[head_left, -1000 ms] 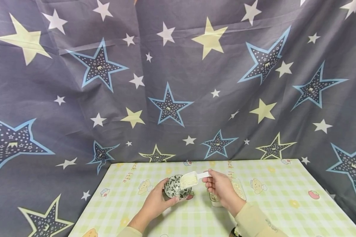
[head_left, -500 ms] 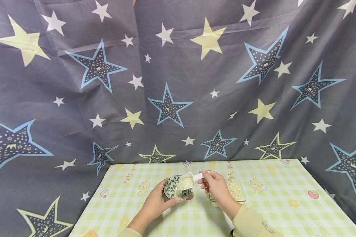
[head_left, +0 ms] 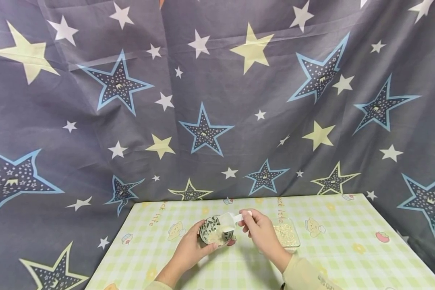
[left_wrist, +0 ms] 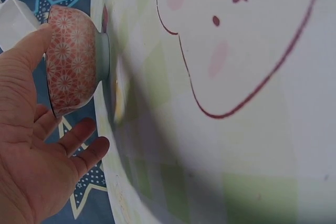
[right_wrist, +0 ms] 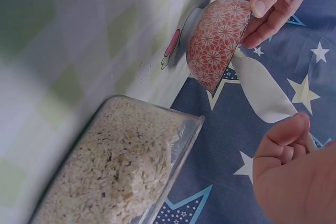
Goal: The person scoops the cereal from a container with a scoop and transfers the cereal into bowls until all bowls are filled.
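Note:
My left hand (head_left: pixel 189 250) holds a small bowl (left_wrist: pixel 71 61) by its rim, the thumb on the near side and fingers at the far side. The bowl has a red flower pattern outside and dark leaves inside, and stands on the table with pale flakes in it. My right hand (head_left: pixel 259 233) pinches the handle of a white scoop (right_wrist: pixel 262 90), tipped down with its mouth over the bowl's right rim. Beside the right forearm sits a clear container (right_wrist: pixel 181 163) of oat flakes (right_wrist: pixel 115 161), partly hidden by that hand in the head view.
A green-and-white checked tablecloth (head_left: pixel 333 262) with cartoon prints covers the table. Behind the table's far edge hangs a dark curtain (head_left: pixel 217 88) with stars.
My right hand has moved left and tilted the scoop down, its pale flakes sliding into the bowl. More flakes show in the bowl now. My left hand has kept its grip.

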Demonstrator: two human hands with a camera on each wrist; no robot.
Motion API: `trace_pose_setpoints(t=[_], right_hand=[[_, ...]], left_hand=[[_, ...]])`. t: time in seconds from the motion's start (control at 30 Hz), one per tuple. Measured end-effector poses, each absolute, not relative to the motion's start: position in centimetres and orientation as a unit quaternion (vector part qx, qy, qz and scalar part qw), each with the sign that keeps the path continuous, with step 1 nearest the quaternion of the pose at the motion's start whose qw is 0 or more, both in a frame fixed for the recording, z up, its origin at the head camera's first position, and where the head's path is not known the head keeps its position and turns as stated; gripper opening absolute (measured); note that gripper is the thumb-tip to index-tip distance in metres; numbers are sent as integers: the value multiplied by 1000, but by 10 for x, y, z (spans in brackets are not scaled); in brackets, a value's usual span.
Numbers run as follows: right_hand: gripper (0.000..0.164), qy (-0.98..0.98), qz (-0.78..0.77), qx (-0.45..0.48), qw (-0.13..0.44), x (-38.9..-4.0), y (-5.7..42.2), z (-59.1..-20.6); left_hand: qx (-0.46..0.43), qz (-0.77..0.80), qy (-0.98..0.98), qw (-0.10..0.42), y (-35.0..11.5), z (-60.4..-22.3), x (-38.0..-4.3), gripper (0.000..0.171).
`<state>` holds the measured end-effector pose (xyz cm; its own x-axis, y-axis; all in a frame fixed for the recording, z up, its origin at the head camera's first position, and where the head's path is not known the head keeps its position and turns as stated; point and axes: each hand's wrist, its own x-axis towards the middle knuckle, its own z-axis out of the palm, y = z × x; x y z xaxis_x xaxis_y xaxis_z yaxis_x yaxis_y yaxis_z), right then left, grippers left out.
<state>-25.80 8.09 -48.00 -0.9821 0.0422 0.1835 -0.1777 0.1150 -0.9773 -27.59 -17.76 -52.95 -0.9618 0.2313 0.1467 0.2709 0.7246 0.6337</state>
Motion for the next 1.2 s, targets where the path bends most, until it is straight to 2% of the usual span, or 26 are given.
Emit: trace_pose_setpoints(t=[0.3,0.67,0.93,1.2], right_hand=[[28,-825,530,138,139,-249,82,-484],[22,-853,298,309,296,-242,84,-499],[23,-830,227,371,348,-246,86,-505],[23,-823,227,382,354,-247,87,-504]], left_hand=[[-130,-353,-926,33,-176,-529,-273,100],[-139,-350,-925,55,-176,-533,-274,98],[-140,-353,-924,55,-177,-532,-273,96],[-138,-350,-925,50,-177,-531,-273,96]])
